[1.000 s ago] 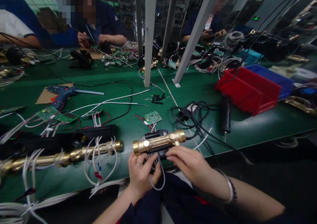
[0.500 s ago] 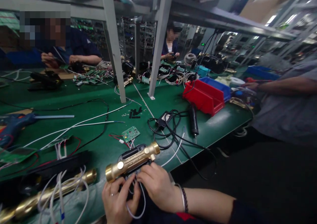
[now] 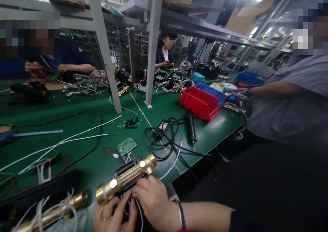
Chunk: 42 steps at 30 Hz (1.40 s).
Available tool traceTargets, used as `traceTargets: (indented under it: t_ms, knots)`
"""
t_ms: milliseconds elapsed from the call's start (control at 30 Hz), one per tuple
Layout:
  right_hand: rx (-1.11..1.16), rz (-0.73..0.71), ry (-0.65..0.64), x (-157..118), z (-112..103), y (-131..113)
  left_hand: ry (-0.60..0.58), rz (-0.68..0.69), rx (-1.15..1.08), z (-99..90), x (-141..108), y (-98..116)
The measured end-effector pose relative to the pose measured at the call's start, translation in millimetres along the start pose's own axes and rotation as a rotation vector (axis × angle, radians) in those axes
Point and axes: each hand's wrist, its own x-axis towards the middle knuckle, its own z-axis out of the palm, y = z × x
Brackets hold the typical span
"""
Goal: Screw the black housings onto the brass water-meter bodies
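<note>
A brass pipe fitting (image 3: 126, 177) with threaded ends lies slantwise near the front edge of the green bench, against a black housing (image 3: 130, 165). My left hand (image 3: 115, 215) is closed just below its near end, thumb and fingers pinching a thin grey cable (image 3: 140, 213). My right hand (image 3: 153, 201) meets it there, fingertips bent together on the same cable beneath the fitting. The exact spot between the fingertips is hidden. Behind the housing, a small green circuit board (image 3: 127, 146) with red and white wires lies on the bench.
A second brass fitting (image 3: 81, 198) with looped grey cables lies at left. A black electric screwdriver (image 3: 191, 127) and tangled black cord (image 3: 170, 136) sit to the right, before a red bin (image 3: 200, 104). Shelf posts (image 3: 153, 47) rise from the bench. Co-workers stand or sit around.
The whole view has swung right and slightly up, so bench items appear further left and lower. Both hands keep nearly the same pinch on the cable under the fitting.
</note>
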Motion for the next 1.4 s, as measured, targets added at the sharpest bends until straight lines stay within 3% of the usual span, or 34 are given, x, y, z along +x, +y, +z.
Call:
traceTargets:
  t_ms: [267, 433, 667, 833, 1400]
  knots:
    - [-0.089, -0.005, 0.015, -1.8, 3.5, -4.1, 0.004, -0.004, 0.001, -0.5, 2.1, 2.0]
    - [-0.144, -0.011, -0.045, -4.3, 4.0, -4.2, 0.025, 0.0, 0.009, -2.9, 9.0, 5.9]
    - [-0.091, -0.141, -0.12, -9.8, -5.6, 0.7, 0.017, 0.05, 0.011, -2.9, 12.0, 6.5]
    - [-0.104, -0.117, -0.105, -12.6, -4.3, -0.6, 0.071, -0.012, 0.003, -3.9, 19.1, 12.6]
    - [-0.132, -0.108, -0.113, -18.4, -11.5, -2.9, -0.015, -0.276, -0.023, -10.4, 15.3, 32.6]
